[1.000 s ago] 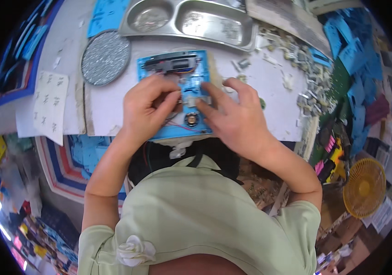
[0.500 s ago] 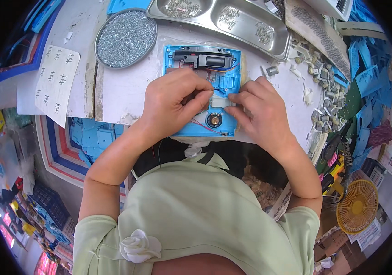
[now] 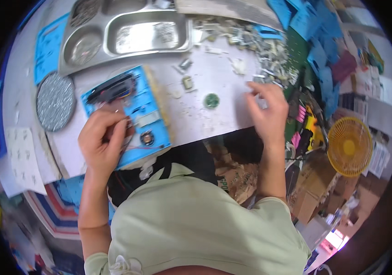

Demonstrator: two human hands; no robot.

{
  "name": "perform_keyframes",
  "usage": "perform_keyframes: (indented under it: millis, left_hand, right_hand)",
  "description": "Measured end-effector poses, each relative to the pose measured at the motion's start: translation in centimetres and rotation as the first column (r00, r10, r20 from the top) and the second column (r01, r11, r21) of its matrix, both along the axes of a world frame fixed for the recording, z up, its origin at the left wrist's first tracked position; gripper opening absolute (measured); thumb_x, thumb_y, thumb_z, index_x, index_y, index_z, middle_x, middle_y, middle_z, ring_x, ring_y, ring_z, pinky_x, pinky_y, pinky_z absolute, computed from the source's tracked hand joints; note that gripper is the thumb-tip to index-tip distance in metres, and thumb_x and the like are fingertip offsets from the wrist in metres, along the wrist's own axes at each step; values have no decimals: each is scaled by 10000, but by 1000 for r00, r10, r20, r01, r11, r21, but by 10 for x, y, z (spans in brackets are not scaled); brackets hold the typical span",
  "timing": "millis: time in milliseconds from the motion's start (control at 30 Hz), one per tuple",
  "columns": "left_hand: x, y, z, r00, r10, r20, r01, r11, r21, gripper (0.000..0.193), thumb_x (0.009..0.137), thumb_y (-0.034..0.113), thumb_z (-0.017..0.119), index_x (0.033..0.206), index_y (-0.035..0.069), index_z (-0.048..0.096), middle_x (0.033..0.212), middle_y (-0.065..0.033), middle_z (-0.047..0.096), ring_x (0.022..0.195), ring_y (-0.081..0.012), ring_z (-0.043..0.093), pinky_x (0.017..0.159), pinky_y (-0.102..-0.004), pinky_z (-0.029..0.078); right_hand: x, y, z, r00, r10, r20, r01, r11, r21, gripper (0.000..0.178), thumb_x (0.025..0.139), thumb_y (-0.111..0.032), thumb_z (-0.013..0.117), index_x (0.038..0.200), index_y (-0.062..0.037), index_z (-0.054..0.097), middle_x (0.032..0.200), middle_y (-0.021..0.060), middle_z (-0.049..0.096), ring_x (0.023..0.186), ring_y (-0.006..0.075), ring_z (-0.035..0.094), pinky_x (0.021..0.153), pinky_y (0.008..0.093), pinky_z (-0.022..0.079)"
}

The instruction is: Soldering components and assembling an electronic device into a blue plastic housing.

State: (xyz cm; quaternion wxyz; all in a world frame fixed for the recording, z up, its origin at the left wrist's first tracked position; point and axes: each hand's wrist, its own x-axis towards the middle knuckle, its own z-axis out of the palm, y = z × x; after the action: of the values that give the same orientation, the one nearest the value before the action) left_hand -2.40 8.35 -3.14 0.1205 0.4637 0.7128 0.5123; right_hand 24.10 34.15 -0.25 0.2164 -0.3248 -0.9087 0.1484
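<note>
A blue plastic casing (image 3: 152, 107) lies tilted on the table. It carries a long black mechanism (image 3: 113, 88), a pale rectangular piece (image 3: 148, 119) and a small round speaker (image 3: 147, 138) with a thin red wire. My left hand (image 3: 98, 137) rests over the casing's left side, thumb and fingers pinched together; what they hold, if anything, is hidden. Off to the right, near a heap of small metal and white parts (image 3: 269, 57), my right hand (image 3: 271, 110) is lifted with thumb and forefinger apart. A greyish patch between them is too blurred to name.
Behind the casing stands a steel compartment tray (image 3: 186, 34) with small parts. A round dish of screws (image 3: 56, 101) sits at the left, beside a written paper sheet (image 3: 24, 156). A small green disc (image 3: 211, 101) and loose metal pieces (image 3: 187, 83) lie mid-table. A yellow fan (image 3: 349, 146) stands right.
My right hand has left the casing and moved right toward the small parts. My left hand stays at the casing. The whole view has swung rightward, so the casing appears farther left.
</note>
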Motion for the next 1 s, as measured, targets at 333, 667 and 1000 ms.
perform_keyframes:
  millis: [333,667,1000]
  left_hand:
    - [-4,7,15,999,-39,-18,39,999,-6,149,864,-48,714,1009,-20,700,917,-95,654,711,-119,597,594,-233,439]
    - [0,94,69,896,-389,212,432,875,-218,344,894,85,772,1203,15,639,922,-86,689,729,-150,669,653,-305,550]
    - [0,105,71,573,-645,-506,656,730,-189,198,849,108,748,1022,54,667,942,-103,696,817,-283,695,644,-410,561]
  right_hand:
    - [48,50,-14,934,-297,201,261,947,185,250,813,-141,752,1044,-52,715,1042,122,694,1038,336,615,923,420,486]
    - [-82,-36,25,902,301,-310,-395,866,-306,277,869,-52,745,1129,-38,651,907,125,724,785,205,734,706,315,568]
    - [-60,-47,1,771,-332,-543,-595,-72,-800,420,936,23,675,1330,16,530,878,116,702,764,169,695,690,283,559]
